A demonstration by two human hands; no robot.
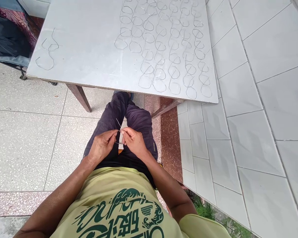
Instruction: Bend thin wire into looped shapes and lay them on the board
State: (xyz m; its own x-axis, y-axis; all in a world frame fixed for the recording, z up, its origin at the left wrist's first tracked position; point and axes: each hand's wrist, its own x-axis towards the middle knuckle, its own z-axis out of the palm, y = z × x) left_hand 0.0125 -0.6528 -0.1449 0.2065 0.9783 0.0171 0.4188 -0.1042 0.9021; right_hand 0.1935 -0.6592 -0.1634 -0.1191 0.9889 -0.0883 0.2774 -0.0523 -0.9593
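Note:
My left hand (101, 145) and my right hand (134, 141) meet above my lap, both pinched on a thin piece of wire (119, 124) whose free end sticks up between the fingertips. I sit with dark trousers (139, 120) under the hands. In front of me stands a white table (89, 39). On its right part lie several rows of bent wire loops (164, 46). A single bent wire shape (47, 53) lies alone near its left edge.
The table rests on brown wooden legs (79, 96). A tiled wall (258, 99) rises on the right. Speckled floor tiles (27, 132) spread to the left. A dark bag on a frame (7, 39) sits at the far left.

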